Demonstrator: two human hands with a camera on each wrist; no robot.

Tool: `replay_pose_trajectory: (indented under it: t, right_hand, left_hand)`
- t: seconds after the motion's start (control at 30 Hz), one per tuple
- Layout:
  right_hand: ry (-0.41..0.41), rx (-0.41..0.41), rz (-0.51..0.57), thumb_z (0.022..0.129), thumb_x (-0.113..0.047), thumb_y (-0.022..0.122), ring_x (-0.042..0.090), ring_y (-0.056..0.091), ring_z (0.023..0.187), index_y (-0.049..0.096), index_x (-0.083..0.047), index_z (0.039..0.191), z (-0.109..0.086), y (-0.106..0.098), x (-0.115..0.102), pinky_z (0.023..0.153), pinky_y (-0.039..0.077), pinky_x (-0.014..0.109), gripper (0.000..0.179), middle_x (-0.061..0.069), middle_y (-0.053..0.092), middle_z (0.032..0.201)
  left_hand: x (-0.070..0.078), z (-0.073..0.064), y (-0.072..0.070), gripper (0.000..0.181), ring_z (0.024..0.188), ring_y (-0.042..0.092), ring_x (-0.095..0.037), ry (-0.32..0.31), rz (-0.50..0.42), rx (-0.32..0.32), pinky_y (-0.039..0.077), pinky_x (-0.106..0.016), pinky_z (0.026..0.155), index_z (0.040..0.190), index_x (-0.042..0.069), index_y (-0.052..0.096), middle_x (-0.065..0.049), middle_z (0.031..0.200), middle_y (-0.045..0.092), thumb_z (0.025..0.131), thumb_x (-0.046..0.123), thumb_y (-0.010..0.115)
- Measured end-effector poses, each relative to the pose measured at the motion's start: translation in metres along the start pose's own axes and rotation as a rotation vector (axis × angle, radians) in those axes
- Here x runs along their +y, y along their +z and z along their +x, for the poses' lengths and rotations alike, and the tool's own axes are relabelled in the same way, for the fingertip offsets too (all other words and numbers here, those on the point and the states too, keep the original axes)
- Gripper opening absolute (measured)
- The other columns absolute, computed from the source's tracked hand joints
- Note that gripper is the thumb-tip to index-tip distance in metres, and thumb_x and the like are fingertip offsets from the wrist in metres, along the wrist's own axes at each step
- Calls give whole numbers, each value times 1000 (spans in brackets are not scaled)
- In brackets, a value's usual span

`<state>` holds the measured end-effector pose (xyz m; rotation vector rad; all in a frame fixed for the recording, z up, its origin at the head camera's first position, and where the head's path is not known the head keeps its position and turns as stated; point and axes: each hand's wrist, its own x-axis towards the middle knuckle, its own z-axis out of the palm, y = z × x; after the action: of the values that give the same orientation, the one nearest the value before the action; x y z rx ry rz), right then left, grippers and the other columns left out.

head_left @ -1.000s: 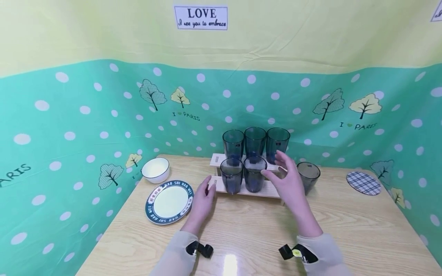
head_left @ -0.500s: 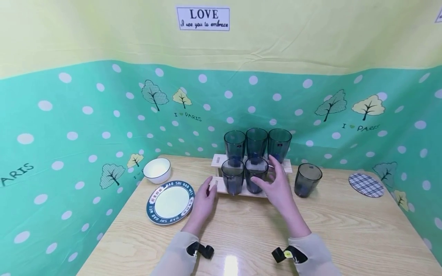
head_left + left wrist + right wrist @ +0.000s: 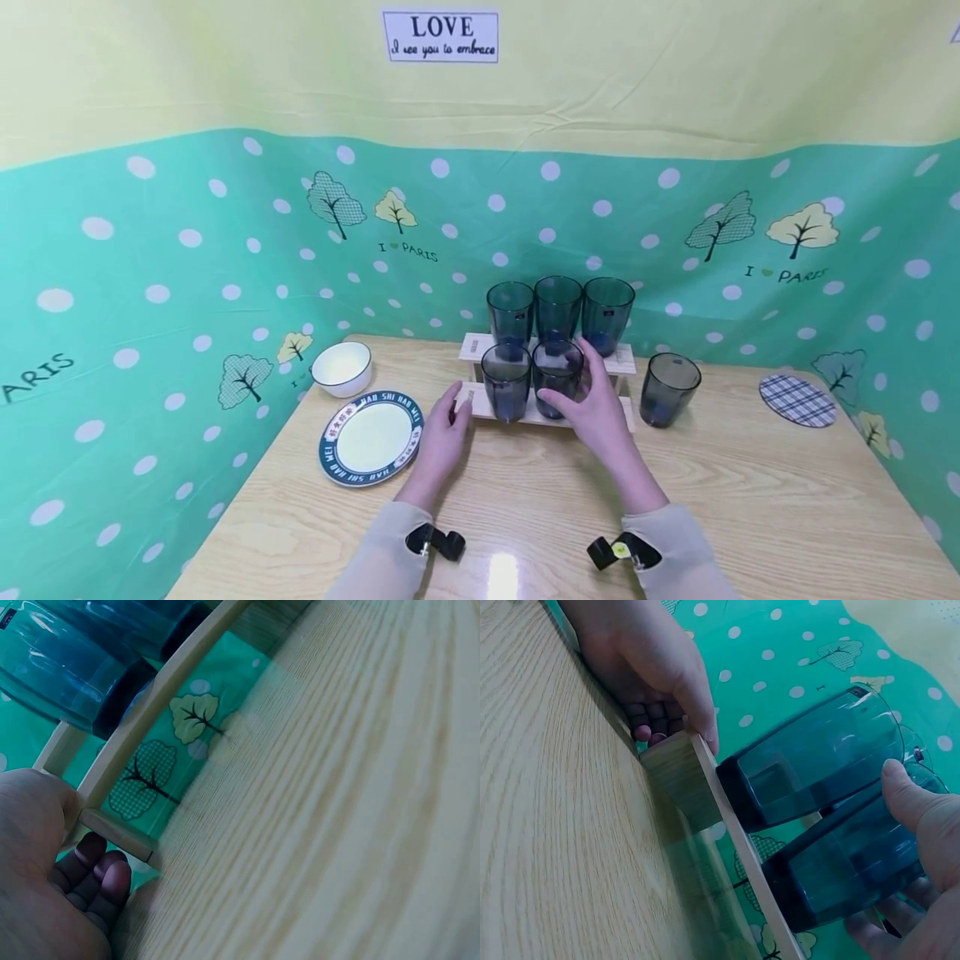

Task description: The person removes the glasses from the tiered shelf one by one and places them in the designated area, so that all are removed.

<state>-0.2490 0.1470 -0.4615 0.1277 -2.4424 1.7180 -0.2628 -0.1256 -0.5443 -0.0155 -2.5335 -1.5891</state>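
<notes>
Dotted yellow-green backdrop [image 3: 450, 208], printed "LOVE", "I see you to embrace", "PARIS"; wood-grain table [image 3: 750, 500]; two-tier wooden rack [image 3: 480, 402] on it, shelf stamps too small to read; plate [image 3: 371, 439] at left, dark rim lettered "HAO SHI HAO WEI"; left hand [image 3: 442, 437] gripping rack's left end, thumb on top, fingers curled beneath; right hand [image 3: 600, 417], thumb and fingers curved round dark glass [image 3: 552, 368], upright on lower shelf, right of another

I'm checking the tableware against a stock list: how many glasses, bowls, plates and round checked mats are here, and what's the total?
Glasses: 6
Bowl: 1
Plate: 1
Round checked mat: 1
Total: 9
</notes>
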Motion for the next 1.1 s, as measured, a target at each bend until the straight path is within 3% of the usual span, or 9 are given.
replay_pose_trajectory:
  t: [0.6,1.1]
  right_hand:
    - [30,31,-41,95,-41,90,38,36,161,24,-30,177,-3,3,-5,126,41,55,106,10,30,179]
    - [40,43,-44,94,-43,90,34,38,159,27,-34,176,-4,-6,-8,125,43,55,104,13,37,175]
  left_hand:
    - [-2,-1,0,58,157,43,-39,16,7,8,37,-56,128,168,9,46,-20,169,47,117,33,57]
    - [5,-3,-1,58,155,45,-40,21,-7,8,38,-57,127,168,8,46,-21,168,48,117,31,57]
